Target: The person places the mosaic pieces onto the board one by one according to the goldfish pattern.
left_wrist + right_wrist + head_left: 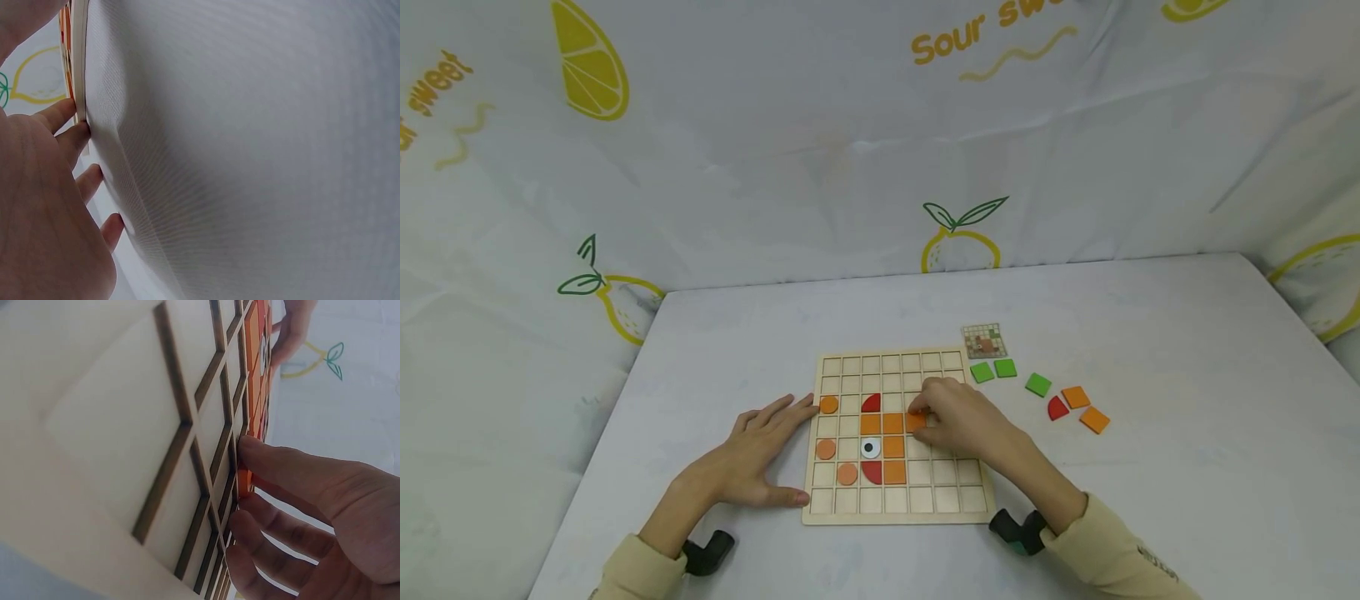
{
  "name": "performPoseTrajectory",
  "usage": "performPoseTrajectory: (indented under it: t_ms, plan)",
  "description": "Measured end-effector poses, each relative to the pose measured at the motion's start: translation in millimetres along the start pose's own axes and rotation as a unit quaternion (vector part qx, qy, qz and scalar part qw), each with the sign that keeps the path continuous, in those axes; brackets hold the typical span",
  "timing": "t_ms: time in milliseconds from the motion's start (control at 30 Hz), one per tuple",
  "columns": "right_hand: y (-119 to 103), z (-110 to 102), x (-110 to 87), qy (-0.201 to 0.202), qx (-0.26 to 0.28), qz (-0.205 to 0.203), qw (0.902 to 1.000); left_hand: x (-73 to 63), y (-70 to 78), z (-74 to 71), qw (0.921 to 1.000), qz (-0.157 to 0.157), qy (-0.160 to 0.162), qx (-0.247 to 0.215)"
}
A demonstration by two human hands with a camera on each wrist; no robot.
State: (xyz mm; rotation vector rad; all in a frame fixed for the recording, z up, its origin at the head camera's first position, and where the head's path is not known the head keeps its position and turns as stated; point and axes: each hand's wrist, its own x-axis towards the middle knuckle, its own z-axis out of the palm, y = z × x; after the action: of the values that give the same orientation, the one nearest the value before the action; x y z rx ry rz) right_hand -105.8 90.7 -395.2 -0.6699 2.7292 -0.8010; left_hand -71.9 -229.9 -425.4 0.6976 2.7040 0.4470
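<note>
A wooden grid board lies on the table with several coloured pieces in its cells. My left hand rests at the board's left side, fingers spread and relaxed, fingertips and thumb at its edge. In the left wrist view those fingertips touch the pale rim. My right hand is over the board's right half, pinching an orange square tile between thumb and fingers. Seen from the right wrist, this tile sits at its cell, partly hidden by the thumb. Left of it are more orange squares and a white eye disc.
Orange discs and red quarter-circles sit in other cells. Beyond the board's upper right corner lies a small pattern card. Green squares, orange squares and a red quarter-circle lie loose to the right.
</note>
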Motion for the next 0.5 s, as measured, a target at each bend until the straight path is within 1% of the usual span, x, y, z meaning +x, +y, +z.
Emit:
performPoseTrajectory:
  t_ms: [500]
  plan:
    - [-0.1,-0.3,-0.5,-0.011,-0.001,-0.001,0.9999,-0.7,2.2,-2.1,1.0,-0.003,-0.002,-0.006]
